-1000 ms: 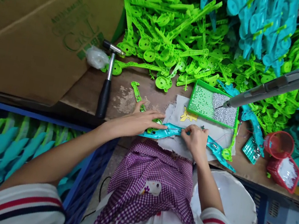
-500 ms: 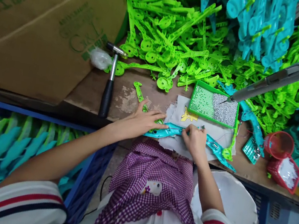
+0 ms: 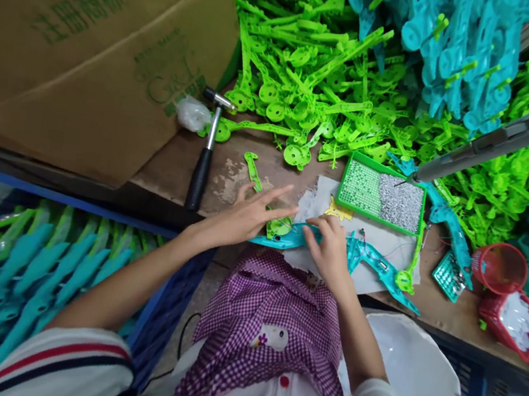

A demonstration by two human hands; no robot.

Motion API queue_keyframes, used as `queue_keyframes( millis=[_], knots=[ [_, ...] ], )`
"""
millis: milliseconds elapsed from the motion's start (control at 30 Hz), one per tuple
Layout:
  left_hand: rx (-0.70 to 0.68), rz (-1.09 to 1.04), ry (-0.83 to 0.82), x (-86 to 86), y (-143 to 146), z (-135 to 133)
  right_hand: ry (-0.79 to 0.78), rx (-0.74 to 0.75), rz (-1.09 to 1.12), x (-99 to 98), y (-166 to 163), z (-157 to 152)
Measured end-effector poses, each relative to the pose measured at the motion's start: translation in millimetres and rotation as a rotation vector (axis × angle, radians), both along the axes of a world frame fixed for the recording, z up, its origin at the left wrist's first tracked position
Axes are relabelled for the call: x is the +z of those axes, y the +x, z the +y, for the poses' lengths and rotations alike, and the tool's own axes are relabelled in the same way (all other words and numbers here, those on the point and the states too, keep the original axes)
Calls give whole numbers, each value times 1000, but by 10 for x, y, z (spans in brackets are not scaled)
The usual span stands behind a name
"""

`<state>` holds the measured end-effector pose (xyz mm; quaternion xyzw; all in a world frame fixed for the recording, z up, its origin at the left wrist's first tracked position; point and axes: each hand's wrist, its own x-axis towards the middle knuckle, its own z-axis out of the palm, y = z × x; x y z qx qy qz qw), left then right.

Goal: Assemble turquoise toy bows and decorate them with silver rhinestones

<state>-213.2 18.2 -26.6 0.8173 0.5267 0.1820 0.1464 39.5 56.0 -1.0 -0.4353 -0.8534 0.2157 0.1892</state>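
A long blue plastic shell (image 3: 387,266), open side up with small parts and thin wires in it, lies across the cloth at the bench's front edge. My left hand (image 3: 245,218) is over its left end with fingers spread, beside a bright green plastic piece with a round end (image 3: 278,227). Above the middle of the shell is my right hand (image 3: 331,253), its thumb apart from the fingers and no object visible between them. The hand hides part of the shell. Another green plastic strip (image 3: 252,167) lies just beyond my left hand.
Behind the work are heaped green parts (image 3: 307,90) and blue shells (image 3: 450,60). A grey electric screwdriver (image 3: 491,145) hangs over a green tray of screws (image 3: 400,200). A hammer (image 3: 200,174) and large carton (image 3: 89,60) are left; red baskets (image 3: 499,268) stand right.
My right hand has moved left along the shell and its pinch has loosened. My left hand has lifted its fingers from the shell's left part. The whole view has shifted slightly.
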Motion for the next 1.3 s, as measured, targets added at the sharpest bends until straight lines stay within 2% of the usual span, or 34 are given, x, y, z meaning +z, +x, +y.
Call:
queue_keyframes(
  millis=[100,200,300,400,533,633,733,867,967,1033,1100,1167,1233,1300],
  knots=[
    [248,-159,57,-60,-92,-215,2,6,45,-96,-81,-21],
    [428,-276,130,-177,-123,-423,25,78,38,-137,-182,-51],
    [532,-300,196,-284,-76,-513,45,141,2,-158,-314,-60],
    [592,-291,224,-352,-9,-484,22,142,4,-177,-424,-49],
    [618,-312,236,-373,30,-418,19,163,9,-189,-471,-14],
    [625,-349,231,-302,-39,-394,9,145,16,-161,-411,-21],
    [662,-358,217,-162,-204,-270,-34,123,65,-73,-354,-76],
    [680,-355,214,82,-479,160,-48,166,105,35,-392,-119],
    [700,-286,228,265,-670,426,-39,158,87,10,-326,-125],
    [704,-230,229,334,-753,437,-67,105,98,-31,-189,-144],
    [681,-200,203,317,-767,325,-98,40,137,-53,-58,-167],
    [632,-175,144,215,-704,167,-103,23,157,-46,-35,-165],
    [577,-133,74,70,-593,39,-88,64,128,-30,-177,-114],
    [560,-95,35,-62,-485,-20,-87,116,73,-33,-452,-16]
  ],
)
